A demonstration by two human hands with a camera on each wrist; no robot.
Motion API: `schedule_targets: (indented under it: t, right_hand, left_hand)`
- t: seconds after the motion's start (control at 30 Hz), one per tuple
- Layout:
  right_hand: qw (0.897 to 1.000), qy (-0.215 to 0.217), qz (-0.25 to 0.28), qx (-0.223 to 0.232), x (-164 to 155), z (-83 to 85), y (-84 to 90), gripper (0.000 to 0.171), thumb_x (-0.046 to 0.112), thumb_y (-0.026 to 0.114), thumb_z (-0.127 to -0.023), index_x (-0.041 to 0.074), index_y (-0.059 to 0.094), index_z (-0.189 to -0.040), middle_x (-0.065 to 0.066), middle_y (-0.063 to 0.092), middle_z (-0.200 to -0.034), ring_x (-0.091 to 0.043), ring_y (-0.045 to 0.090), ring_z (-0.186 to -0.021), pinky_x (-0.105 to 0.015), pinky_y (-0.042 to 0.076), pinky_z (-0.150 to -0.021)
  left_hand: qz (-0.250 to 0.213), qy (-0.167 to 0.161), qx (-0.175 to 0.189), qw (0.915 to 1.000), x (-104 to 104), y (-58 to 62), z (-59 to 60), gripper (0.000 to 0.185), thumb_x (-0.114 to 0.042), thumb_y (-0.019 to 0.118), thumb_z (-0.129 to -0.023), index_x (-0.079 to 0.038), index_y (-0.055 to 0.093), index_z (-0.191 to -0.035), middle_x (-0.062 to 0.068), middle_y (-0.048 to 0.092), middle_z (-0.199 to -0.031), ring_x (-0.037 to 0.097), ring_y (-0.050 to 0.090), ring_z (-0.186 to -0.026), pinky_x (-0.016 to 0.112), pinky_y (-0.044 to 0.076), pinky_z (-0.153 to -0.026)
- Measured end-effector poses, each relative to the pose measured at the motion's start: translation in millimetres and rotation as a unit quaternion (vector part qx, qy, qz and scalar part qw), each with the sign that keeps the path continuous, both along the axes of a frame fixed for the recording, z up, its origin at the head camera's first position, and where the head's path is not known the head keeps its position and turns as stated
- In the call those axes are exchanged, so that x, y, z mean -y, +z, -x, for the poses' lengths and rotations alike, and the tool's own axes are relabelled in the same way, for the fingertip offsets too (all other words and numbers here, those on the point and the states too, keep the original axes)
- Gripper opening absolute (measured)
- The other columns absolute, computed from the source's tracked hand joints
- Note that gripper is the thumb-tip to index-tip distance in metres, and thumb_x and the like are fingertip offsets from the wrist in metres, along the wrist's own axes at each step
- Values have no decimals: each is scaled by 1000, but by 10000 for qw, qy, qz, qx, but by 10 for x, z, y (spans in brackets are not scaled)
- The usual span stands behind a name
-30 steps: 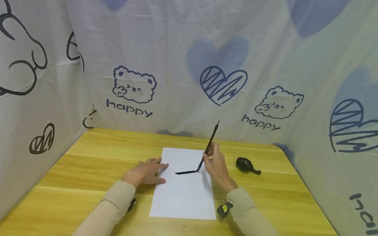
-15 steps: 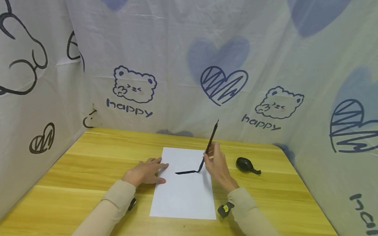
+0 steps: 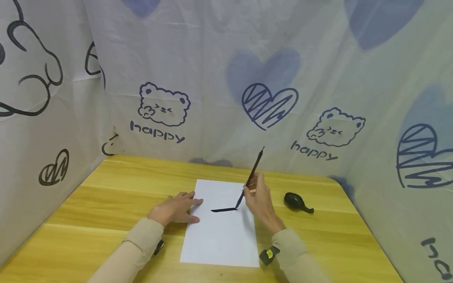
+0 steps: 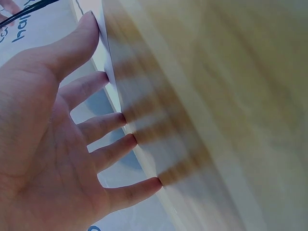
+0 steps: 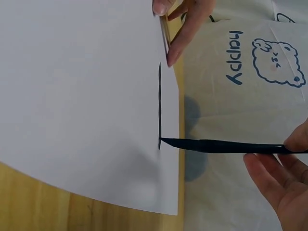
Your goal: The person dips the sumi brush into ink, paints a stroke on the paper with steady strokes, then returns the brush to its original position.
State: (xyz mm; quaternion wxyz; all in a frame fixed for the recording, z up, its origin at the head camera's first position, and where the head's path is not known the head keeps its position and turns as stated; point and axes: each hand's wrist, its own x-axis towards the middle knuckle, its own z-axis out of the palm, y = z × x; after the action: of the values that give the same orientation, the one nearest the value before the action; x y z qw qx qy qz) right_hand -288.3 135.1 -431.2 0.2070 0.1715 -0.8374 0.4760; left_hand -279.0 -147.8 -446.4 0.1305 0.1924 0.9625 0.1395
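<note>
A sheet of white paper (image 3: 220,241) lies on the wooden table, crossed near its upper half by one black horizontal stroke (image 3: 223,210). My right hand (image 3: 260,200) pinches a black calligraphy brush (image 3: 255,167), handle leaning up and away to the right. In the right wrist view, the brush's dark pointed bristles (image 5: 175,142) meet the stroke close to its right end. With fingers spread, my left hand (image 3: 175,209) rests at the paper's left edge. The left wrist view shows the fingertips (image 4: 154,181) down on the surface, palm raised.
Right of the paper, a black rounded thing with a thin curved neck (image 3: 294,201) lies on the yellow wood-grain table (image 3: 329,239). A printed white curtain (image 3: 212,118) with bears and hearts hangs behind the table and along both sides.
The brush's bristles, bent against the paper before, now stand nearly straight at the stroke's right end. The left hand keeps its place; the head view tilts slightly.
</note>
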Motion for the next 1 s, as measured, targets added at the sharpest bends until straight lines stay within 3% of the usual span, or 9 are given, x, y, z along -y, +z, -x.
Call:
schedule_targets:
  t: [0.43,0.57,0.77,1.0]
  right_hand:
    - [9999,-102,-53,-38,-60,9,15,31,-5,63,-95,1,50,-123,-18,67,-101,-28,70,-91,-30,62,-76]
    - [9997,-203,137,2,-87,-2,87,35,-3,63,-96,3,48,-127,-19,67,-103,-29,70,-94,-30,62,-78]
    - [9990,-234,362,67,-259,-37,239,37,-2,63,-97,2,46,-131,-20,66,-106,-31,69,-97,-18,59,-78]
    - [9992,-288,200,-212,-649,-57,420,36,-7,62,-97,-1,45,-129,-22,67,-107,-35,70,-98,-14,60,-78]
  left_hand:
    - [-11,-4,-35,10000,13,-10,3,68,-47,73,-94,-21,52,-153,20,32,-168,47,29,-154,78,22,-119]
    - [-26,8,-8,10000,11,-1,-4,68,-47,73,-93,-21,52,-153,20,32,-168,47,29,-154,78,21,-119]
    - [-16,9,-3,10000,0,-5,-9,68,-47,73,-93,-21,52,-153,19,32,-168,46,29,-154,76,22,-120]
    - [-21,-4,-39,10000,7,-13,-10,69,-47,74,-93,-20,52,-153,20,33,-167,47,30,-154,77,23,-119]
